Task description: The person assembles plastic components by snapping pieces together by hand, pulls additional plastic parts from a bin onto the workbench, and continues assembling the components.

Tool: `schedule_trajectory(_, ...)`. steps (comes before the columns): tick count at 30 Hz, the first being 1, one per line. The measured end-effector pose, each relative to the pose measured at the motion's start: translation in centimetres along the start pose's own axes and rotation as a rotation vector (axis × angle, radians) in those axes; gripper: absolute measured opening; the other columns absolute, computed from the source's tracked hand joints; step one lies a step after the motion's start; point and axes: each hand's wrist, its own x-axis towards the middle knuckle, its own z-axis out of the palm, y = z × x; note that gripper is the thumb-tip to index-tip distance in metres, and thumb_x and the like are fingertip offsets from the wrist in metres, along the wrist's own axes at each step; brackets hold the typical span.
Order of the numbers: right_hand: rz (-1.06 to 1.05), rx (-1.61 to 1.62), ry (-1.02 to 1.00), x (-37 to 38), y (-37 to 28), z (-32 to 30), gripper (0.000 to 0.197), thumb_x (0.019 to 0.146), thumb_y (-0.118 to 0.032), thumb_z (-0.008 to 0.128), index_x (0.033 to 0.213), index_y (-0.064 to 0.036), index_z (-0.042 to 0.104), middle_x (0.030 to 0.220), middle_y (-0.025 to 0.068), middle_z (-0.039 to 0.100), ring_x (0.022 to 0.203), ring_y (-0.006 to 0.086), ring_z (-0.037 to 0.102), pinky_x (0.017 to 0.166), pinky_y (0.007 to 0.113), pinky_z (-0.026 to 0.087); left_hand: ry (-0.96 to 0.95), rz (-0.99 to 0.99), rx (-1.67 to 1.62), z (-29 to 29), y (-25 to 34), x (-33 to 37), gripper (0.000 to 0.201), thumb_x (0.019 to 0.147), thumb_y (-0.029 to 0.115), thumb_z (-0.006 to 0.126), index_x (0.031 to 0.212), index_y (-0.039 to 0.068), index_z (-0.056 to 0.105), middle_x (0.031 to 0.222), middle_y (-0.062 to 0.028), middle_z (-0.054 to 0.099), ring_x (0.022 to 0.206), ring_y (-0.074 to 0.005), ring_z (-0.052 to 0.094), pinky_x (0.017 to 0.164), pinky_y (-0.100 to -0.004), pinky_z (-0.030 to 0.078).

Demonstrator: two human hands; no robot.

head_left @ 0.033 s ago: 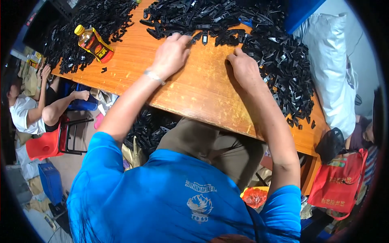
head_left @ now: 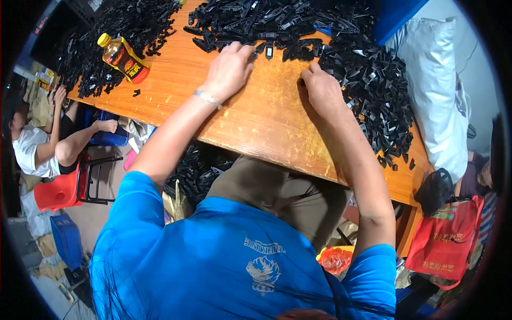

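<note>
My left hand (head_left: 229,70), with a pale bracelet at the wrist, rests on the wooden table at the near edge of a heap of long black plastic pieces (head_left: 256,21). Its fingers are bent and closed, their tips beside the nearest pieces; what they hold, if anything, is hidden. Just to its right a black piece with a white patch (head_left: 269,50) lies on the wood. My right hand (head_left: 324,89) lies next to a pile of small black plastic pieces (head_left: 373,85). Its fingers are curled in, and nothing can be made out inside them.
Another heap of small black parts (head_left: 117,32) covers the table's far left, with a yellow-capped bottle (head_left: 125,58) beside it. A white sack (head_left: 434,96) leans at the right edge, above a red bag (head_left: 445,240). At left, a person sits by a red chair (head_left: 58,189).
My left hand has shifted slightly to the right along the edge of the heap. My right hand is almost still.
</note>
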Motion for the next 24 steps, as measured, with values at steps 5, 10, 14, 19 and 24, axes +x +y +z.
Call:
schedule_trajectory(5, 0.144, 0.444, 0.179, -1.2, -2.6, -0.3, 0.026, 0.087, -0.011, 0.077, 0.109, 0.0, 0.069, 0.102, 0.0196, 0.069, 0.09, 0.0361, 0.071, 0.082, 0.043, 0.058, 0.046, 0.005, 0.056, 3.1, -1.6, 1.7, 0.03, 0.092, 0.013, 0.076, 0.118, 0.002, 0.068, 0.107, -0.0182, 0.07, 0.103, -0.0398, 0.068, 0.087, -0.0478, 0.056)
schedule_trajectory(10, 0.303, 0.731, 0.241, -3.9, -4.9, 0.3, 0.026, 0.086, -0.015, 0.081, 0.108, -0.0022, 0.073, 0.093, 0.0137, 0.072, 0.089, 0.0266, 0.073, 0.079, 0.038, 0.058, -0.003, -0.249, -0.193, 1.6, 0.2, 0.5, 0.028, 0.093, 0.018, 0.077, 0.113, 0.001, 0.067, 0.093, -0.021, 0.075, 0.087, -0.0397, 0.073, 0.079, -0.0478, 0.057)
schedule_trajectory(14, 0.225, 0.469, 0.258, -5.4, -5.1, -0.6, 0.022, 0.086, -0.014, 0.082, 0.105, -0.0041, 0.075, 0.095, 0.0124, 0.074, 0.09, 0.0304, 0.072, 0.081, 0.039, 0.057, -0.215, -0.312, -0.251, -0.2, 1.3, -1.6, 0.026, 0.097, 0.021, 0.075, 0.113, 0.002, 0.068, 0.086, -0.0194, 0.074, 0.08, -0.0395, 0.071, 0.076, -0.0483, 0.056)
schedule_trajectory(19, 0.181, 0.245, 0.15, -5.7, -5.2, -1.1, 0.018, 0.084, -0.012, 0.082, 0.098, -0.0043, 0.076, 0.097, 0.0185, 0.071, 0.094, 0.0379, 0.071, 0.083, 0.048, 0.057, -0.049, 0.099, 0.024, -1.5, 1.9, -1.6, 0.021, 0.092, 0.008, 0.068, 0.112, 0.009, 0.072, 0.105, -0.0158, 0.069, 0.106, -0.0362, 0.066, 0.088, -0.047, 0.057)
schedule_trajectory(24, 0.248, 0.182, 0.018, -4.2, -5.4, -1.9, 0.02, 0.086, -0.014, 0.082, 0.101, -0.0036, 0.077, 0.099, 0.0184, 0.071, 0.092, 0.0391, 0.071, 0.081, 0.047, 0.057, -0.063, 0.223, 0.082, -1.0, 0.2, -0.8, 0.019, 0.086, 0.006, 0.074, 0.105, 0.01, 0.072, 0.107, -0.0109, 0.063, 0.111, -0.0347, 0.059, 0.09, -0.0436, 0.056)
